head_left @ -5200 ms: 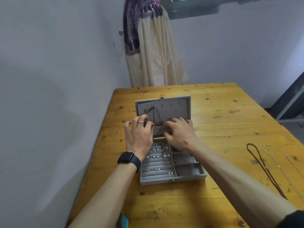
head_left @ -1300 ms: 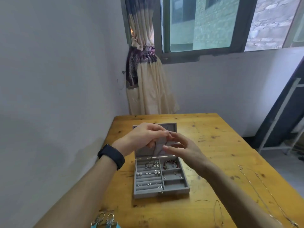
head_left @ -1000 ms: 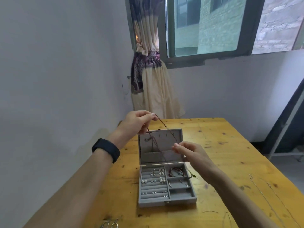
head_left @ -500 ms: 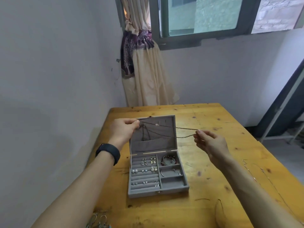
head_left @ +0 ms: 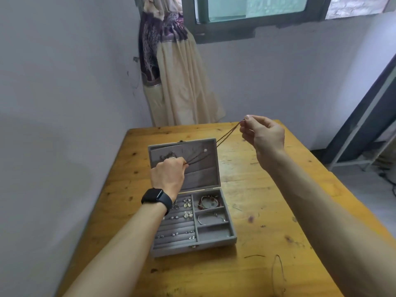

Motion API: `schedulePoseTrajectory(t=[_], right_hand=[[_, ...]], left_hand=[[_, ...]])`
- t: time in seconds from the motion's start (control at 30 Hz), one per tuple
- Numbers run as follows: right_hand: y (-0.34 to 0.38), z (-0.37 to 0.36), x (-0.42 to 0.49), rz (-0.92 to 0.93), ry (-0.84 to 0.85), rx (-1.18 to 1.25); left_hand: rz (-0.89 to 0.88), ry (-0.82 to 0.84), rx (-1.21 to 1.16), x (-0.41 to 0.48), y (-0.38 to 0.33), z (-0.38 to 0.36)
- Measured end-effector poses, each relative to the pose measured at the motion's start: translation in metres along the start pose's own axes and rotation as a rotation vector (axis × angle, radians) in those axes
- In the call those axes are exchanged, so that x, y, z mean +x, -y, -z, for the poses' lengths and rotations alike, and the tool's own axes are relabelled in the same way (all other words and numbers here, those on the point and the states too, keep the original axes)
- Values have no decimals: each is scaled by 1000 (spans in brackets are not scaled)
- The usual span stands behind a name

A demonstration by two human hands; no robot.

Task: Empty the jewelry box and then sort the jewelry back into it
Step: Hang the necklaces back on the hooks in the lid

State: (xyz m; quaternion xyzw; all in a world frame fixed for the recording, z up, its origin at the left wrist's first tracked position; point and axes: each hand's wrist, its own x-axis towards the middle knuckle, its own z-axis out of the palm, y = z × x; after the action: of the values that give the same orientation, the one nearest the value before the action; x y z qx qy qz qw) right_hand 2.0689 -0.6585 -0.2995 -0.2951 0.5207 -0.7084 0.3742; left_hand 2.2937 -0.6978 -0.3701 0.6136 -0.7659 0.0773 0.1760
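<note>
A grey jewelry box [head_left: 214,243] lies open on the wooden table, its lid [head_left: 201,179] standing up. A dark red beaded necklace [head_left: 228,135] is stretched taut across the lid. My left hand [head_left: 169,174] grips one end in front of the lid's left half. My right hand [head_left: 262,135] pinches the other end, raised to the right of the box. Earrings and rings [head_left: 185,213] sit in the ring rolls on the left. A red bracelet [head_left: 209,201] and a silver bangle [head_left: 211,218] lie in the right compartments.
The table [head_left: 267,211] stands in a corner, with a wall on the left and a tied curtain [head_left: 173,71] behind. A thin chain [head_left: 278,269] lies on the table near the front right. A dark door frame [head_left: 364,116] stands at the right.
The hands have pulled apart with the necklace: my right hand rose up and to the right, my left hand dropped lower in front of the lid. The camera tilted down slightly.
</note>
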Motion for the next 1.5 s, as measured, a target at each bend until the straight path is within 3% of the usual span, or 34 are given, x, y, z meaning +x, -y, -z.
schedulePoseTrajectory(t=[0.17, 0.57, 0.7, 0.97, 1.2, 1.37, 1.5], right_hand=[[7, -32, 4, -34, 133, 27], [1, -87, -9, -75, 395, -74], [-5, -88, -19, -47, 561, -296], [-30, -87, -9, 150, 571, -730], [-31, -87, -4, 280, 567, -873], [-38, -84, -3, 329, 537, -886], [-46, -78, -3, 366, 548, -932]], left_hand=[[-38, 109, 87, -3, 0, -8], [-24, 181, -123, -21, 11, 9], [-8, 209, -256, -29, 17, 6], [160, 0, -555, -10, 15, 30], [89, 95, -574, 16, 10, 36], [155, 105, -693, 15, 9, 28], [122, 40, -533, 13, 12, 24]])
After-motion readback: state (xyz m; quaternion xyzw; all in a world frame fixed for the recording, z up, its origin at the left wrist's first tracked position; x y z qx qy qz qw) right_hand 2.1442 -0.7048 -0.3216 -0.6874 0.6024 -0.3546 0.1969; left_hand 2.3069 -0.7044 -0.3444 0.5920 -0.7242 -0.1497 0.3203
